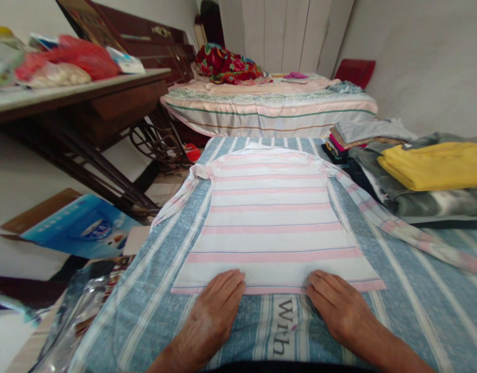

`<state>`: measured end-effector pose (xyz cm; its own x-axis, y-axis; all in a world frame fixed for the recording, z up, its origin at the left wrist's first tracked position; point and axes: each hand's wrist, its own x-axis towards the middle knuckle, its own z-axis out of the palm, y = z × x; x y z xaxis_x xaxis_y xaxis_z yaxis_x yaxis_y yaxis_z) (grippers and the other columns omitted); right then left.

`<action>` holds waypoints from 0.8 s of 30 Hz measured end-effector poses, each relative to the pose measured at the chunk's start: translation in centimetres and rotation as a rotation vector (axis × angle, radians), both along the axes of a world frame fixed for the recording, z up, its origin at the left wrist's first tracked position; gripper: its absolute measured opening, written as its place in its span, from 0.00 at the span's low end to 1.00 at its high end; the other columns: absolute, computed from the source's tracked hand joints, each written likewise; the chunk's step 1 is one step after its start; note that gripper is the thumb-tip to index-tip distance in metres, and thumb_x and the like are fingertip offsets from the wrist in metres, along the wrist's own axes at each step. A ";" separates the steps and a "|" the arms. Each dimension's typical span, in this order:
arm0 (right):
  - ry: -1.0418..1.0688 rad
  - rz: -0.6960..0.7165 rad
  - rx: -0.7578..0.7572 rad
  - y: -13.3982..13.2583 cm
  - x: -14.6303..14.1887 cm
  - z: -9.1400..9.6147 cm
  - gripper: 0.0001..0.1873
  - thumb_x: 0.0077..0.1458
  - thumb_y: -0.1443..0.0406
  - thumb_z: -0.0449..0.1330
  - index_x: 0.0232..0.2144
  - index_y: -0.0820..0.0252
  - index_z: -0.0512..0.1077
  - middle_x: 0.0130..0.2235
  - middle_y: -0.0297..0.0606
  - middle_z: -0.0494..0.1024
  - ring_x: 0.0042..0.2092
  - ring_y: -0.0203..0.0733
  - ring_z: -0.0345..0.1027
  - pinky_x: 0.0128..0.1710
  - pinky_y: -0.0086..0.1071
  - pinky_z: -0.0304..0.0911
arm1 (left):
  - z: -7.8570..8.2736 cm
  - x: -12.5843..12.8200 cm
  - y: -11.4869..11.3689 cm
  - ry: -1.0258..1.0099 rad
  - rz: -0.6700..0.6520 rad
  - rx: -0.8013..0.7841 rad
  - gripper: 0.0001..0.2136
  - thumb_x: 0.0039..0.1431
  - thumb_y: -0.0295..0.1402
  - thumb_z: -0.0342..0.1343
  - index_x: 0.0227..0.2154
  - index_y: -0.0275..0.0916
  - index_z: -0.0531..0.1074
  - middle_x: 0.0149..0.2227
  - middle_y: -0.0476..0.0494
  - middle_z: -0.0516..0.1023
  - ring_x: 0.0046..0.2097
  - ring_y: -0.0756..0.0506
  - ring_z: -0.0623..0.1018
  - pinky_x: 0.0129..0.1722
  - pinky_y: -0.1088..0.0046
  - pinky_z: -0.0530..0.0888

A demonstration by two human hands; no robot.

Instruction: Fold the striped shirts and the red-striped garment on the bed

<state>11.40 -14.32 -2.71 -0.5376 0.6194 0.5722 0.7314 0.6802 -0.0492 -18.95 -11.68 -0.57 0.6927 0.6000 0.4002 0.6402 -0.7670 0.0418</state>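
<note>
A long-sleeved white shirt with pink stripes (271,212) lies spread out on the blue striped bedsheet (145,300), its collar far from me and its hem close. One sleeve bends down at the left; the other stretches out to the right. My left hand (213,305) is on the hem left of its middle, fingers held together and closed on the cloth. At the hem's right part, my right hand (337,303) has its fingers bent together on the fabric in the same way. Both thumbs are mostly hidden. Between the hands the hem runs nearly straight.
Folded clothes, with a yellow garment (436,166) on top, are piled at the right. A sewing-machine table (156,77) holding plastic bags stands left, above a blue carton (94,225). Beyond is another bed (269,111) with a red floral blanket (228,65).
</note>
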 end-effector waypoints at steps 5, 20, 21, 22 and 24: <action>-0.001 -0.004 -0.007 0.0 -0.2 0.2 0.16 0.57 0.76 0.46 0.39 0.67 0.72 0.42 0.46 0.74 0.49 0.46 0.64 0.48 0.40 0.63 | -0.7 -0.4 0.2 0.000 -0.001 0.018 0.16 0.59 0.20 0.44 0.47 0.33 0.70 0.51 0.38 0.72 0.55 0.43 0.68 0.55 0.63 0.68; -0.011 -0.066 0.046 -0.3 -0.1 0.3 0.16 0.56 0.74 0.49 0.44 0.66 0.71 0.46 0.46 0.74 0.53 0.47 0.64 0.51 0.41 0.64 | 0.2 0.5 0.8 -0.112 0.043 0.098 0.12 0.60 0.30 0.50 0.45 0.35 0.70 0.48 0.39 0.74 0.51 0.44 0.72 0.52 0.68 0.72; 0.000 -0.074 0.051 -0.2 -0.1 0.2 0.15 0.56 0.73 0.51 0.44 0.65 0.71 0.47 0.46 0.74 0.53 0.47 0.63 0.51 0.41 0.64 | 0.3 0.7 1.0 -0.131 0.064 0.106 0.12 0.60 0.30 0.50 0.45 0.35 0.70 0.48 0.39 0.74 0.51 0.44 0.72 0.51 0.68 0.72; 0.012 -0.085 0.050 -0.1 -0.1 0.2 0.13 0.56 0.72 0.52 0.43 0.64 0.71 0.48 0.47 0.73 0.54 0.47 0.63 0.51 0.41 0.64 | 0.4 0.9 1.3 -0.140 0.086 0.112 0.11 0.60 0.30 0.50 0.45 0.35 0.69 0.49 0.38 0.73 0.52 0.43 0.71 0.51 0.67 0.72; 0.030 -0.119 0.025 0.5 0.1 0.3 0.13 0.56 0.70 0.54 0.44 0.64 0.71 0.51 0.47 0.71 0.55 0.48 0.62 0.51 0.41 0.65 | 0.6 1.3 2.2 -0.123 0.126 0.120 0.12 0.60 0.30 0.49 0.45 0.34 0.69 0.52 0.36 0.70 0.55 0.42 0.69 0.51 0.65 0.72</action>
<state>11.47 -13.86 -2.40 -0.4431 0.6635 0.6029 0.8057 0.5896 -0.0568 -17.62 -9.51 0.01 0.5566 0.6219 0.5509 0.7274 -0.6852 0.0385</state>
